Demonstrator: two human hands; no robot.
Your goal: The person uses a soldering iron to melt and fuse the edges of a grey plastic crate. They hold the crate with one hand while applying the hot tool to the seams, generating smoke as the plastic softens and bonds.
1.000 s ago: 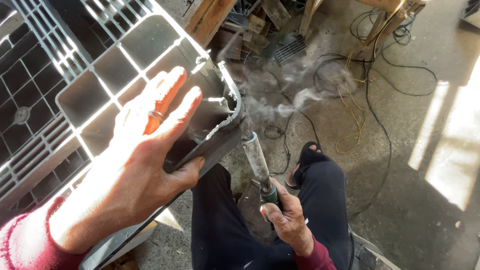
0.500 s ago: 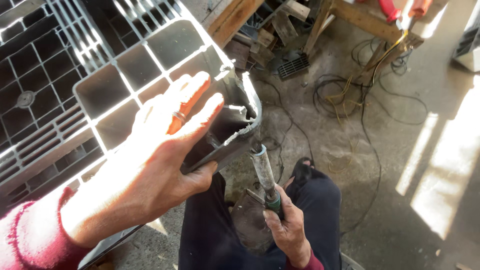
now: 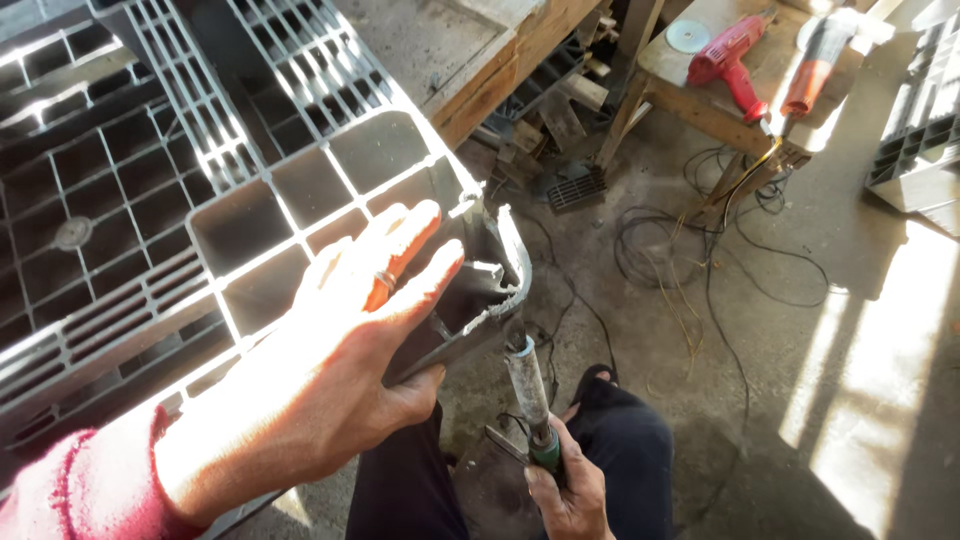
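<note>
Plastic pallet (image 3: pixel 200 190), dark grey and ribbed, lies tilted across the person's lap with its broken corner (image 3: pixel 490 270) nearest the knees. The left hand (image 3: pixel 330 370) rests flat on the grid beside that corner, fingers stretched out and slightly spread, steadying it rather than gripping. The right hand (image 3: pixel 570 490) has its fingers wrapped tight round the green handle of a soldering iron (image 3: pixel 527 385), whose tip touches the underside of the cracked edge. Judging by this, the melting of the split is under way; the next move seems to call for slow travel along the crack. Red power tools (image 3: pixel 735 60) lie on a wooden bench (image 3: pixel 700 100) well apart.
</note>
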